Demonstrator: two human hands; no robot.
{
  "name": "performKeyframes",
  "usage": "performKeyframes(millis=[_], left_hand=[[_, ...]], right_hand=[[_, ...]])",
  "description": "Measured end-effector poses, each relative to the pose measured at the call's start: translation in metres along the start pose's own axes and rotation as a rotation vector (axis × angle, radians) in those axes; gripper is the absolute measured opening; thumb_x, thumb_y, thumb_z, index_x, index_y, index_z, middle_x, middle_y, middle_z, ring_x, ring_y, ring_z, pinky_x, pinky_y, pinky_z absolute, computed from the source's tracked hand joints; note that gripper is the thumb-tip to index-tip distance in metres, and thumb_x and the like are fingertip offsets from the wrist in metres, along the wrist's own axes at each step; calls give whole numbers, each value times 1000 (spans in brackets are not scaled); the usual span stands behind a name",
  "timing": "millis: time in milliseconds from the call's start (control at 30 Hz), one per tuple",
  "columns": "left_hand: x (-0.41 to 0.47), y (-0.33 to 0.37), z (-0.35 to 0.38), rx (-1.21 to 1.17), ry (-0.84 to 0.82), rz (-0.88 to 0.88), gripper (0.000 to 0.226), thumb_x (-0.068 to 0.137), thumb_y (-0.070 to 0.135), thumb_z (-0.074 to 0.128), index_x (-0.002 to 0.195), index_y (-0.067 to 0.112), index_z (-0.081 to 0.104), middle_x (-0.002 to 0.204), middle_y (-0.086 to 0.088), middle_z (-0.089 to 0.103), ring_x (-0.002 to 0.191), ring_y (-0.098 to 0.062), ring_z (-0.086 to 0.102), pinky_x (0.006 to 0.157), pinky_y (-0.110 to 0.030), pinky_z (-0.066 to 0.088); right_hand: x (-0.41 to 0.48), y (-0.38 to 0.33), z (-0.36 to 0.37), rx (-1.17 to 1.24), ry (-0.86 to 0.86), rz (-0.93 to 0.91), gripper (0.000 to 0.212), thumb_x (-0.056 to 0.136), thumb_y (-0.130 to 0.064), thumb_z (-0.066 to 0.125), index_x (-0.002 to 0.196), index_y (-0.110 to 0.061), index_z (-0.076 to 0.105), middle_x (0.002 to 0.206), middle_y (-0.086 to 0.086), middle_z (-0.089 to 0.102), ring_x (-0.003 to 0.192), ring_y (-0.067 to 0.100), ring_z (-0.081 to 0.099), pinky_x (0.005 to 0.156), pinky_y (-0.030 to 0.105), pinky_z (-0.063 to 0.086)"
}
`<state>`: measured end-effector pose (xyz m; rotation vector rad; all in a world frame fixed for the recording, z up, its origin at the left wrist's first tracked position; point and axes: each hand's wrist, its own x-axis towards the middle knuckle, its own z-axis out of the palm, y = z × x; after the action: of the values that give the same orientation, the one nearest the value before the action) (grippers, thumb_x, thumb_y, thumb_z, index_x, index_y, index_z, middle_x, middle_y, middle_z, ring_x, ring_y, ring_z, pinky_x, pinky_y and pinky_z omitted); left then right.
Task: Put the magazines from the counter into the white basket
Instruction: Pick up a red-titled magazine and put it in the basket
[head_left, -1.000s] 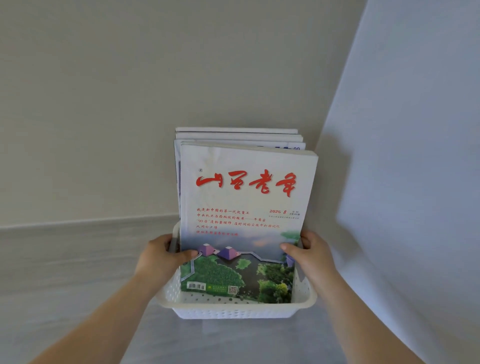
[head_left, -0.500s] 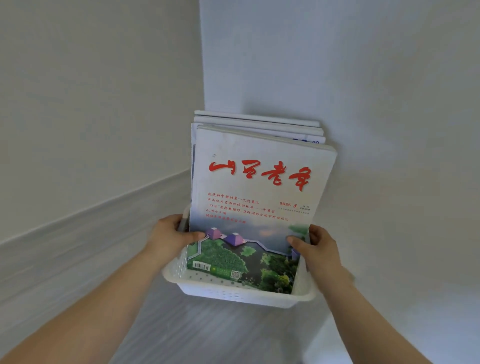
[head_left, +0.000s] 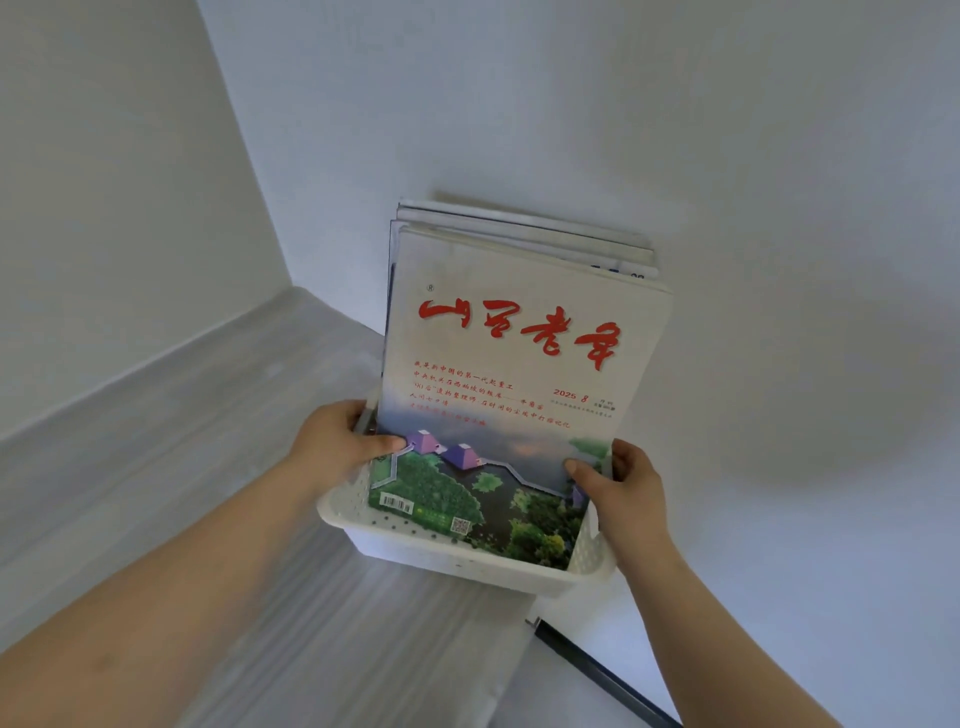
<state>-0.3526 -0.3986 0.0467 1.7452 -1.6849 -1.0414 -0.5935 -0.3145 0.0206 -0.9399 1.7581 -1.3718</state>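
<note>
A stack of magazines (head_left: 519, 364) stood upright in the white basket (head_left: 467, 564) at the centre of the frame, its top leaning toward the pale wall (head_left: 727, 208) behind. The front cover carried red characters over a green landscape, and the edges of several more issues showed behind it, toward the upper right. The left hand (head_left: 337, 447) gripped the stack's left edge — thumb pressed flat on the front cover, the other fingers wrapped out of sight behind it beside the basket's left wall. The right hand (head_left: 626, 493) clasped the right edge the same way, thumb on the cover's lower right corner. So the magazines sat between the two hands, pinched from both sides. The basket rested on the grey tabletop (head_left: 208, 493) — close to its right edge, near the corner of the walls.
</note>
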Motion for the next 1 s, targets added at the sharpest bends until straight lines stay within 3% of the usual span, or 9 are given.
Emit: performKeyframes(millis=[167, 300, 467, 533, 600, 667, 733, 833, 1000], left_hand=[[30, 7, -4, 58, -63, 58, 38, 69, 16, 73, 105, 8, 62, 90, -5, 63, 74, -20, 57, 57, -21, 40], [56, 16, -3, 139, -107, 113, 39, 72, 19, 71, 107, 6, 60, 105, -16, 66, 82, -24, 56, 73, -28, 40], [58, 17, -1, 165, -154, 134, 70, 75, 15, 68, 136, 15, 33, 136, -11, 49, 121, -27, 48, 98, -37, 36], [54, 22, 2, 53, -165, 177, 83, 73, 3, 68, 140, 17, 22, 139, -7, 45, 127, -24, 43, 103, -40, 36], [53, 35, 7, -56, -183, 190, 84, 69, -9, 65, 138, 16, 23, 128, -6, 50, 121, -23, 45, 93, -35, 45], [55, 48, 11, -232, -198, 149, 75, 69, -15, 59, 133, 11, 30, 122, -10, 53, 117, -27, 49, 86, -33, 46], [58, 56, 15, -403, -178, 76, 66, 71, -19, 51, 130, 7, 35, 127, -17, 53, 116, -29, 49, 90, -39, 43], [59, 56, 18, -498, -105, 22, 57, 73, -18, 46, 125, 5, 41, 124, -16, 54, 113, -29, 50, 92, -40, 42], [58, 54, 22, -636, -55, 13, 48, 76, -15, 43, 118, 7, 47, 107, -8, 57, 91, -21, 57, 68, -26, 47]], right_hand=[[7, 1, 7, -14, 22, 15, 34, 75, -8, 67, 101, -15, 46, 77, -14, 53, 67, -2, 51, 54, 13, 38], [14, -2, 11, -60, 39, 16, 40, 78, -10, 65, 112, -7, 45, 92, 5, 60, 72, 15, 56, 52, 12, 38], [20, -13, 8, -187, -82, -50, 50, 78, -5, 62, 119, -16, 37, 95, -2, 59, 48, 5, 59, 43, 7, 42], [23, -19, 4, -257, -97, -100, 49, 75, -4, 65, 114, -20, 40, 100, -4, 57, 60, 2, 63, 46, 7, 41], [28, -28, 1, -338, -110, -115, 51, 74, -10, 68, 117, -17, 41, 114, 3, 58, 94, 17, 61, 56, 9, 37], [32, -35, 1, -374, -104, -77, 56, 76, -16, 67, 124, -14, 36, 124, 7, 55, 111, 27, 53, 67, 13, 36], [33, -41, 4, -373, -83, -53, 59, 78, -18, 65, 127, -13, 32, 130, 9, 53, 115, 28, 51, 73, 17, 36], [31, -48, 8, -338, -53, -61, 57, 80, -14, 62, 127, -14, 30, 129, 7, 53, 108, 24, 54, 55, 5, 36], [28, -56, 11, -404, 7, -148, 43, 83, -16, 58, 120, -14, 37, 124, 7, 57, 108, 29, 56, 72, 24, 38]])
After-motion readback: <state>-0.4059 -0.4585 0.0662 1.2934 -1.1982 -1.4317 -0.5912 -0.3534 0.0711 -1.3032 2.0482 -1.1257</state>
